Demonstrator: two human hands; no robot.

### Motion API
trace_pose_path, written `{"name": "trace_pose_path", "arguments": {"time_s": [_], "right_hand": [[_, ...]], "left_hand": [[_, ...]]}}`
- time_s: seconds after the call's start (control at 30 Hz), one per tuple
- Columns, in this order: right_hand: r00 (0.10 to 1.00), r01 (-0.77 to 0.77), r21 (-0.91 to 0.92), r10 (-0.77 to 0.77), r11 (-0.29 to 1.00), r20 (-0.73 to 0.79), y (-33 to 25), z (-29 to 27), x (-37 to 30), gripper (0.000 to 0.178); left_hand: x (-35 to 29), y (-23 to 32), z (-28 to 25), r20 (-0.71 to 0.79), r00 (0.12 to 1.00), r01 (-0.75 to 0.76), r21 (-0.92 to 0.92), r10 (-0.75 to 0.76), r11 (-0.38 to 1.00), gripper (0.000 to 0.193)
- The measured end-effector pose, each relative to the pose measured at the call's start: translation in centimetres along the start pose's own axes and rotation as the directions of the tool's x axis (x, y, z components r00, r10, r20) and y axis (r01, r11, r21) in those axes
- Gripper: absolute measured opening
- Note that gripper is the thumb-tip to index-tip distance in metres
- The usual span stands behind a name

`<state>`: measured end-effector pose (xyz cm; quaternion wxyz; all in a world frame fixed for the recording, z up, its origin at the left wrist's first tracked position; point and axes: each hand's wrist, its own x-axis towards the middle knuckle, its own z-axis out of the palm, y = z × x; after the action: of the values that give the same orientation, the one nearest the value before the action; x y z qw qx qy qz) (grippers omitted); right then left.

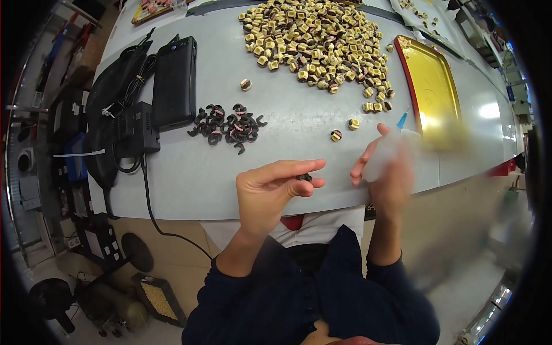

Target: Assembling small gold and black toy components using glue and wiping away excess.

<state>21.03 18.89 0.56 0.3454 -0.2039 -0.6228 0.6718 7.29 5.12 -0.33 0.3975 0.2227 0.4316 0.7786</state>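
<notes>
My left hand (263,187) pinches a small dark piece (304,177) between thumb and fingers, above the front edge of the grey table. My right hand (392,181) is wrapped around a translucent white squeeze bottle (384,156) with a blue needle tip (402,120) pointing up and away. Haze and blur hide part of this hand. Two small yellow-and-dark cube pieces, one of them this piece (336,135), lie just beyond my hands. Farther back spreads a large pile of such pieces (313,49). Left of centre sits a small heap of black curved pieces (227,126), some with pink edges.
A gold tray with a red rim (431,86) lies at the right. On the left are a black power bank (174,83), a black box-shaped device (137,127) and coiled cables. One cable (150,204) hangs over the table's front edge. A single piece (246,85) lies apart.
</notes>
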Motion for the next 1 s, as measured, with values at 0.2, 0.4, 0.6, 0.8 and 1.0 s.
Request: {"name": "trace_pose_path", "arguments": {"time_s": [0.2,0.4,0.6,0.8,1.0], "right_hand": [[0.988,0.118,0.200,-0.095,0.973,-0.122,1.1,-0.9,-0.4,0.052],[0.977,0.177,0.366,-0.119,0.914,-0.176,2.6,-0.9,-0.6,0.049],[0.991,0.084,0.417,-0.033,0.905,-0.127,0.7,0.3,-0.4,0.043],[0.997,0.042,0.200,-0.029,0.979,-0.071,0.3,0.8,-0.5,0.043],[0.998,0.023,0.188,-0.013,0.982,-0.056,0.0,1.0,-0.5,0.043]], "left_hand": [[0.4,-0.5,-0.3,0.105,0.969,-0.238,0.165,0.223,0.957,0.025],[-0.3,-0.4,0.5,0.088,0.971,-0.235,0.222,0.221,0.946,0.042],[-0.5,-1.0,0.8,0.137,0.929,-0.369,0.433,0.344,0.822,0.055],[-0.7,-1.2,0.7,0.164,0.903,-0.426,0.482,0.398,0.766,0.052],[-0.6,-1.1,0.7,0.181,0.899,-0.436,0.468,0.399,0.768,0.050]]}}
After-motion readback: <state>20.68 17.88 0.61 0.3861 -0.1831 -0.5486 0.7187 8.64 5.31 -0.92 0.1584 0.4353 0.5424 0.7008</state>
